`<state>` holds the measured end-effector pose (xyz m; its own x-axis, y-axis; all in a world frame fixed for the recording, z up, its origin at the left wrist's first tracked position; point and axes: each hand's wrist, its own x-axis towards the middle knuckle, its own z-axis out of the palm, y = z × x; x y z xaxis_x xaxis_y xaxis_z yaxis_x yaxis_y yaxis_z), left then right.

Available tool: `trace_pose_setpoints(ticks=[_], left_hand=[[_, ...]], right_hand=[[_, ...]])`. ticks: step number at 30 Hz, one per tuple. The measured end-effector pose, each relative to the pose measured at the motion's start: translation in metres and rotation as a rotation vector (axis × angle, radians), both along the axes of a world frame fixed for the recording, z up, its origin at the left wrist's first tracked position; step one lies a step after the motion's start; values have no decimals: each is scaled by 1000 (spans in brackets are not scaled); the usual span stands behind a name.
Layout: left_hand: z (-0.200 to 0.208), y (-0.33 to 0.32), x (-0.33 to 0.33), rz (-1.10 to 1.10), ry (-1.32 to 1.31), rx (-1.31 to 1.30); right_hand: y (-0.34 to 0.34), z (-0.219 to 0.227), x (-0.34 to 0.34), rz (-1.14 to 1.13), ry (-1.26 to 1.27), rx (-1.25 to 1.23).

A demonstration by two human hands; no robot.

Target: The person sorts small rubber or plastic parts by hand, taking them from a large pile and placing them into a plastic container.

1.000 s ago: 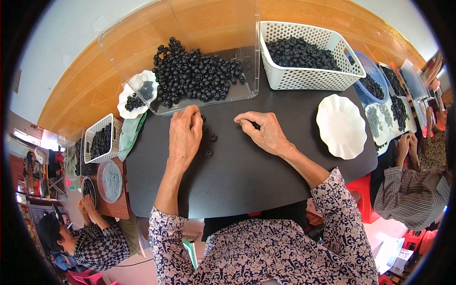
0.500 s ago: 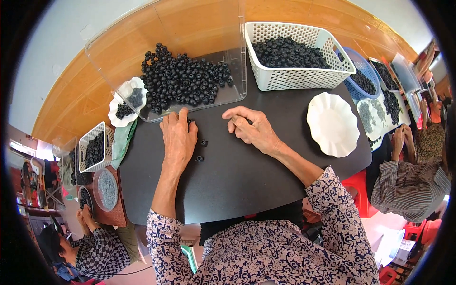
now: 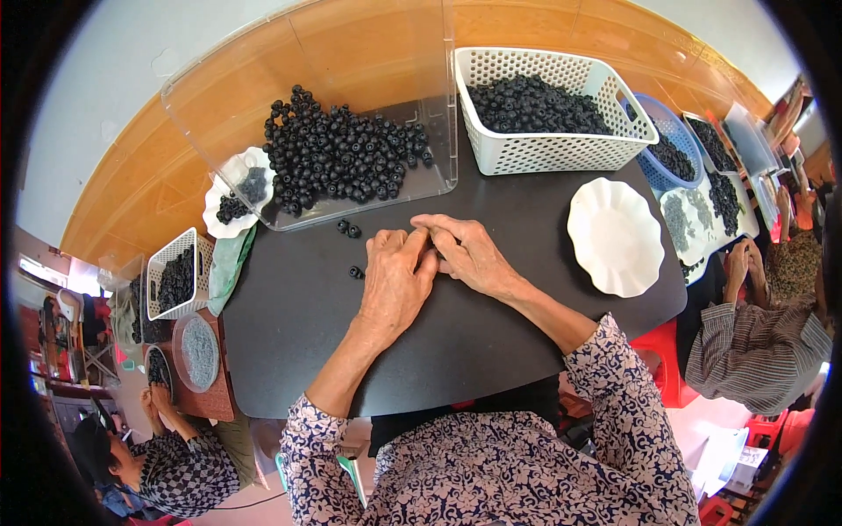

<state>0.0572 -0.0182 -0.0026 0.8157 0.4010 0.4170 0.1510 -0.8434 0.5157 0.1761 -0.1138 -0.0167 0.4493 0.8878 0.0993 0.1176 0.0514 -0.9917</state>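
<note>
My left hand (image 3: 396, 276) and my right hand (image 3: 474, 256) meet over the dark table, fingers closed and their tips pressed together. Whatever they pinch is hidden behind the fingers. Just left of my left hand lie a few loose small round black pieces (image 3: 356, 273), some with a ring-like opening on top. Beyond them, a clear plastic bin (image 3: 307, 217) holds a large heap of similar black pieces (image 3: 342, 153).
A white perforated basket (image 3: 561, 156) full of dark pieces stands at the far right. In front of it is a white scalloped dish (image 3: 617, 237). Another scalloped dish (image 3: 230, 228) sits left of the bin. Other people (image 3: 184, 465) sit at neighbouring tables on both sides.
My left hand has moved right, from beside the bin's front edge to meet my right hand. The loose black pieces now lie in different spots, left of my left hand.
</note>
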Motion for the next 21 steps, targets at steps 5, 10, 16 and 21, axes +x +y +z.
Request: trace_pose_setpoints(ticks=[5, 10, 16, 21], left_hand=[[7, 4, -5, -33, 71, -166], [7, 9, -3, 25, 11, -617], [-2, 9, -3, -13, 19, -347], [-7, 10, -4, -15, -59, -332]], right_hand=[[2, 1, 2, 85, 141, -14], [-1, 9, 7, 59, 314, -110], [2, 2, 3, 109, -23, -14], [2, 0, 1, 95, -35, 35]])
